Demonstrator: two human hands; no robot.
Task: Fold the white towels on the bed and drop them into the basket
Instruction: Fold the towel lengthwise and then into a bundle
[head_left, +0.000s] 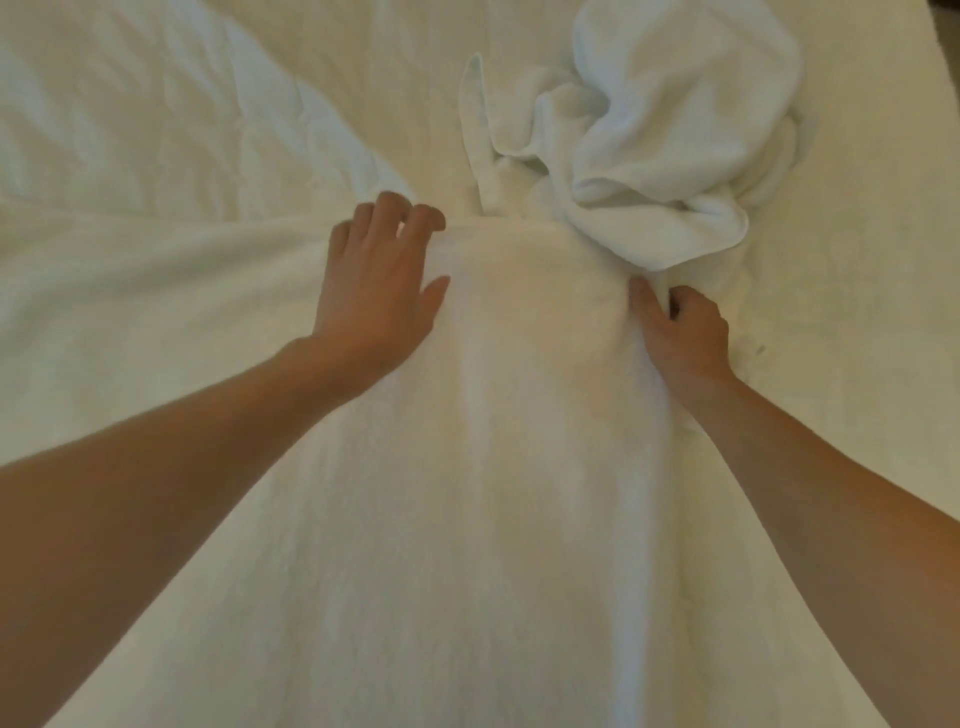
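Here, seen from above, a white flat towel (519, 493) lies spread lengthwise on a bed (857, 270). It runs from the near edge of the view up to the two hands at the middle of the picture, and soft lengthwise creases run along it.

The left hand (379, 291) rests palm down on the towel's far left part. Its fingers (387, 208) are spread wide, with the tips bent slightly down into the cloth near the far edge, and the thumb points toward the towel's middle.

The right hand (685, 332) is at the towel's far right edge. Its thumb and fingers are narrow and curled, pinching a raised fold of the towel between them; the fingertips are hidden in the fabric.

Both bare forearms reach in from the lower corners of the view, one along each side of the towel.

Just beyond the right hand sits a heap of crumpled towels (654, 140), also white, loose and unfolded. The heap's near edge touches or overlaps the far right corner of the flat towel.

At the upper left a rumpled white quilt (130, 104) covers that part of the bed.
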